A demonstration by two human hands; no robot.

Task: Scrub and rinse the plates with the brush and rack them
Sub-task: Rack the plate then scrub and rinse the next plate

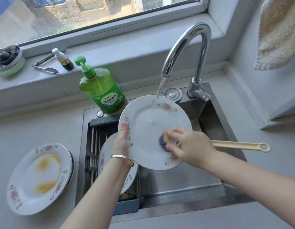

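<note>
Soap bottle [102,90] behind plate [146,129], dirty plates [39,177] left, rack [93,146] below

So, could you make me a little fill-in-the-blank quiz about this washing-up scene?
1. The left hand grips the held plate by its rim; the right hand grips the ____.
2. The stack of dirty plates sits on the counter to the ____ of the sink.
3. The pump bottle of soap is ____.
Missing words: brush; left; green.
</note>
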